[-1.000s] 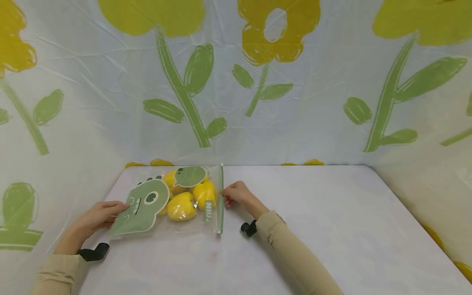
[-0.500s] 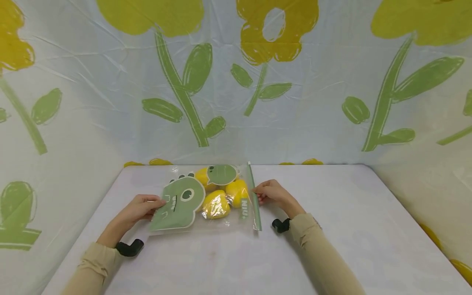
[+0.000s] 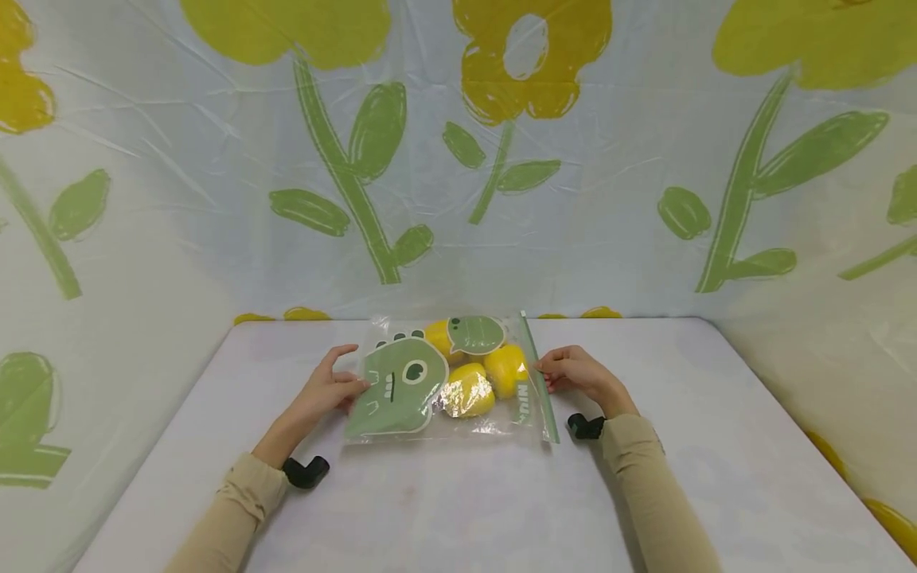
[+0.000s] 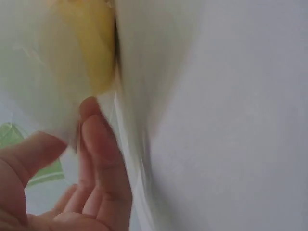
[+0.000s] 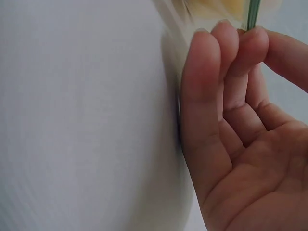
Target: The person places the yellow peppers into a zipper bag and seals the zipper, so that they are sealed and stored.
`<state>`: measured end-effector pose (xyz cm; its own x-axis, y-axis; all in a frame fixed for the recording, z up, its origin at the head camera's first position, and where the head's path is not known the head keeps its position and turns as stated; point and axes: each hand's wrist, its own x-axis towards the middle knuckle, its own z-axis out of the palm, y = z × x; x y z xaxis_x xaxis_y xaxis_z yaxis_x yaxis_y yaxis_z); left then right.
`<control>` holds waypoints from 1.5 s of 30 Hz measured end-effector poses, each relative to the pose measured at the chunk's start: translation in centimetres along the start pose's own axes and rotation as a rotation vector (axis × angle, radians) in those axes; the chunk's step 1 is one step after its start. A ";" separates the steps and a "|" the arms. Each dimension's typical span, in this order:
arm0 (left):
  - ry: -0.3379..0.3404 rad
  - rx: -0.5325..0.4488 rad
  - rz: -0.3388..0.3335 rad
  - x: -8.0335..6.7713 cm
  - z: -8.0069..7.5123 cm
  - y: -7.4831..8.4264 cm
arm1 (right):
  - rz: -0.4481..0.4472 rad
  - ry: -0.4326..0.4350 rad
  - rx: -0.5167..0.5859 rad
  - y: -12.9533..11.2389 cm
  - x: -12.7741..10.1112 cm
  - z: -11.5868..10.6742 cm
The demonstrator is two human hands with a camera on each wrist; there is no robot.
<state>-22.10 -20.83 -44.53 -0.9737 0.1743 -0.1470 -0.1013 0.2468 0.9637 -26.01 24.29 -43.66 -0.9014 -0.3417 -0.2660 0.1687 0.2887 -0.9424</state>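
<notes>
A clear zip bag (image 3: 501,422) with a green dinosaur print (image 3: 396,387) lies flat on the white table (image 3: 458,509). Several yellow fruit-shaped pieces (image 3: 469,391) sit inside it. My left hand (image 3: 329,388) holds the bag's left edge, thumb on top and index finger lifted. In the left wrist view, thumb and fingers (image 4: 96,139) pinch the plastic beside a yellow piece (image 4: 91,48). At the bag's right end, my right hand (image 3: 573,372) pinches the green zip strip (image 3: 539,382). The right wrist view shows that strip (image 5: 253,12) between my fingertips (image 5: 226,43) and thumb.
A plastic sheet printed with yellow flowers and green stems (image 3: 458,159) walls the table at the back and both sides. Black wrist mounts (image 3: 306,471) (image 3: 586,426) sit at my cuffs. Bare tabletop lies in front of the bag and to its right.
Both hands have carried the bag to the right across the table, from the left part to the middle. Their hold on its two ends looks the same.
</notes>
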 end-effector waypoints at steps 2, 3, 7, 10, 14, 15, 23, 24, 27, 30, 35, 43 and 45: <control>0.012 0.003 0.043 -0.1 0.1 0.1 | -0.003 -0.006 -0.013 0.0 -0.1 -0.1; 0.018 0.012 0.062 -0.2 0.1 0.2 | 0.001 -0.004 -0.010 -0.1 -0.1 0.0; 0.034 0.060 0.107 -0.6 0.1 0.7 | 0.016 0.011 -0.003 -0.1 -0.3 0.0; 0.055 0.089 0.099 -0.6 0.2 0.7 | 0.007 0.028 0.011 -0.1 -0.3 0.0; 0.090 0.106 0.074 -0.1 0.4 0.4 | -0.009 0.062 0.013 0.1 -0.3 -0.3; 0.102 0.107 0.073 0.0 0.5 0.4 | -0.010 0.070 0.011 0.1 -0.3 -0.3; 0.130 0.106 0.084 0.8 1.4 0.3 | 0.011 0.098 0.047 0.4 -0.5 -0.7; 0.135 0.107 0.083 0.9 1.4 0.3 | 0.013 0.096 0.049 0.3 -0.5 -0.7; 0.147 0.110 0.075 1.0 1.4 0.3 | 0.015 0.086 0.053 -0.5 -1.0 -0.5; 0.147 0.104 0.066 1.0 1.3 0.3 | 0.025 0.081 0.045 -1.3 -1.4 -0.2; 0.117 0.109 0.078 0.6 1.2 0.5 | 0.041 0.082 0.044 -1.0 -1.0 -0.3; 0.086 0.163 0.118 0.4 0.5 1.1 | 0.041 0.097 -0.066 0.4 -0.1 -0.7; 0.086 0.184 0.123 0.6 0.3 1.2 | 0.028 0.092 -0.105 0.2 -0.2 -0.8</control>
<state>-22.71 -20.17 -43.57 -0.9910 0.1335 -0.0039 0.0502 0.3994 0.9154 -26.09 25.11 -43.60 -0.9304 -0.2500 -0.2679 0.1561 0.3908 -0.9071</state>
